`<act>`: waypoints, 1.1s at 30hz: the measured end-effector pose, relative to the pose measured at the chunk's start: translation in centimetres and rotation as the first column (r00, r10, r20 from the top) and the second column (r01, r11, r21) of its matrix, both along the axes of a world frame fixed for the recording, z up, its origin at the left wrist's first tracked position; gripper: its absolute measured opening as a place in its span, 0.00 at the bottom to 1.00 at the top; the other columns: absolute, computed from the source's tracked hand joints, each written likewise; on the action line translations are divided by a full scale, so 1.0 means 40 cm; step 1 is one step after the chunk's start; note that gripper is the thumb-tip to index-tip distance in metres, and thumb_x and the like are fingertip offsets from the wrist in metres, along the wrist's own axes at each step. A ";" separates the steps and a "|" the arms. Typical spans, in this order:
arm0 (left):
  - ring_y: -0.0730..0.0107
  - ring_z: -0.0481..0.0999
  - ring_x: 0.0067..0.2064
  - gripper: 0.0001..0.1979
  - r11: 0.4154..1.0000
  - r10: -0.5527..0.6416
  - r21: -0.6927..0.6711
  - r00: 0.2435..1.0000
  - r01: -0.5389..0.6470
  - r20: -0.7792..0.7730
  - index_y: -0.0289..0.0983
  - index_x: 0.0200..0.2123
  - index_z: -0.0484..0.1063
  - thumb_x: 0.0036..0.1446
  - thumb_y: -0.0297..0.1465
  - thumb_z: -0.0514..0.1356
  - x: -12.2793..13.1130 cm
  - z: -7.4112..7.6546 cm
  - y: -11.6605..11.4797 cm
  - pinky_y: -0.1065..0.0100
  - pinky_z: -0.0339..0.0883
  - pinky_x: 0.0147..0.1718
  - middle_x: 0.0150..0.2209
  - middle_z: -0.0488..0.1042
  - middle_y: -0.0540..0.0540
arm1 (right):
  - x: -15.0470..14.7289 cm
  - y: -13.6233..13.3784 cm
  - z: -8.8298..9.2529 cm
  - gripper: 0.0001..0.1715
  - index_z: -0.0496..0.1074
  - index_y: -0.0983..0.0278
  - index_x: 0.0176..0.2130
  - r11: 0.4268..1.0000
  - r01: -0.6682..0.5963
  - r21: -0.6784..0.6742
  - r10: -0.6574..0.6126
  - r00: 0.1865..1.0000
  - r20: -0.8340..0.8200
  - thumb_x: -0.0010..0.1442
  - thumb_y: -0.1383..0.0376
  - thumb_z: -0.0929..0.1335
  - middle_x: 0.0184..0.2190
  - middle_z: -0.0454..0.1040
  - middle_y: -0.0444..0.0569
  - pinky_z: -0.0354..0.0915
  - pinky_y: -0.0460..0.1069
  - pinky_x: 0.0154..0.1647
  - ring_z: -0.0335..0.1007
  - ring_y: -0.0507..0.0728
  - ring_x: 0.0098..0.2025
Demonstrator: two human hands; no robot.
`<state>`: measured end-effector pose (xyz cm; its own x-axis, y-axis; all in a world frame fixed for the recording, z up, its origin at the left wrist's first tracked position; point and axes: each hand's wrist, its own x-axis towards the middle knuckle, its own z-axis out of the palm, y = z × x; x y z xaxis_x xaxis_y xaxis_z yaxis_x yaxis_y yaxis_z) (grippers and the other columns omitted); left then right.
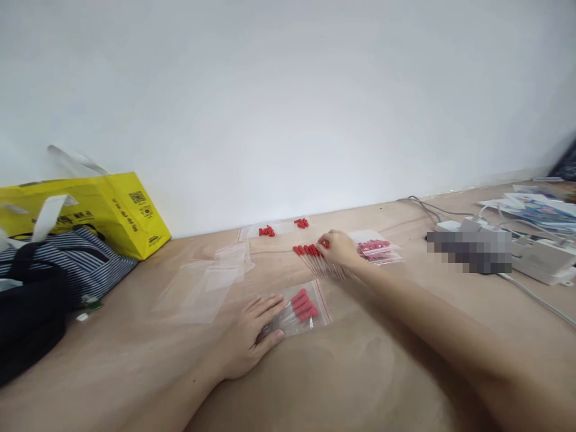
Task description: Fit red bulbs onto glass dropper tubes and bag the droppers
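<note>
My left hand point(257, 333) lies flat with its fingers apart on a clear zip bag point(321, 300). Inside that bag are several droppers point(303, 305) with red rubber bulbs; the palm hides part of their clear tubes. Farther back, a row of loose droppers point(308, 251) lies on the brown surface, red bulbs toward the wall. At the right end of this row, my right hand point(338, 247) has its fingertips closed around the red bulb of a dropper. Just right of it sits a stack of filled zip bags point(378, 249) with red bulbs showing through.
Flat transparent bags point(198, 294) lie at the left. Near the wall, small red bulbs point(267, 231) rest on a clear bag. A yellow bag point(135, 210) and a striped bag point(103, 264) stand far left. Power strips point(546, 261) with cables and papers point(531, 210) occupy the right.
</note>
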<state>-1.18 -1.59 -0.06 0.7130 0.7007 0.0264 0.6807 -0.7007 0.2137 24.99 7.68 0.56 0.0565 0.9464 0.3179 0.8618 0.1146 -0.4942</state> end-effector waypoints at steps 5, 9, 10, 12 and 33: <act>0.62 0.52 0.58 0.24 1.000 0.010 -0.013 1.000 -0.010 0.015 0.43 0.57 0.50 0.58 0.41 0.46 -0.002 0.001 0.000 0.53 0.46 0.56 0.58 0.53 0.48 | -0.036 0.090 -0.017 0.15 0.74 0.63 0.32 0.999 0.049 -0.013 -0.046 0.985 0.165 0.49 0.57 0.65 0.43 0.66 0.56 0.50 0.59 0.47 0.54 0.64 0.49; 0.62 0.53 0.58 0.24 1.000 0.005 -0.015 1.000 -0.004 0.025 0.44 0.57 0.51 0.57 0.41 0.47 -0.005 -0.002 0.000 0.53 0.47 0.56 0.58 0.55 0.48 | -0.041 0.115 -0.028 0.12 0.74 0.64 0.25 0.998 0.051 -0.029 -0.049 0.995 0.088 0.47 0.58 0.66 0.40 0.68 0.57 0.49 0.60 0.46 0.55 0.65 0.48; 0.62 0.53 0.58 0.24 1.000 0.004 -0.011 1.000 -0.004 0.029 0.44 0.57 0.51 0.57 0.41 0.47 -0.006 -0.003 0.000 0.54 0.47 0.56 0.58 0.55 0.48 | -0.037 0.118 -0.026 0.12 0.74 0.64 0.25 0.999 0.049 -0.023 -0.048 0.997 0.057 0.46 0.58 0.67 0.40 0.68 0.56 0.50 0.59 0.46 0.55 0.65 0.48; 0.63 0.53 0.58 0.24 1.000 0.001 -0.007 0.999 -0.001 0.037 0.45 0.57 0.51 0.57 0.41 0.47 -0.007 -0.005 0.002 0.54 0.47 0.56 0.58 0.55 0.49 | -0.022 0.121 -0.019 0.12 0.73 0.65 0.24 0.999 0.038 -0.003 -0.038 0.999 -0.018 0.46 0.58 0.67 0.40 0.68 0.56 0.52 0.57 0.45 0.56 0.64 0.48; 0.61 0.54 0.58 0.24 0.995 0.102 -0.007 0.992 -0.102 0.071 0.44 0.56 0.53 0.57 0.42 0.47 -0.003 -0.017 -0.002 0.57 0.51 0.54 0.58 0.54 0.47 | 0.038 -0.197 -0.088 0.25 0.59 0.63 0.25 1.000 0.018 0.013 0.007 0.285 -0.958 0.42 0.45 0.66 0.20 0.65 0.40 0.59 0.44 0.21 0.61 0.48 0.19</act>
<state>-1.32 -1.67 -0.75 0.6342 0.7698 0.0719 0.7316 -0.6276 0.2662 26.52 -0.22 -2.95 0.3374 0.9401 0.0486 -0.2255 0.1308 -0.9654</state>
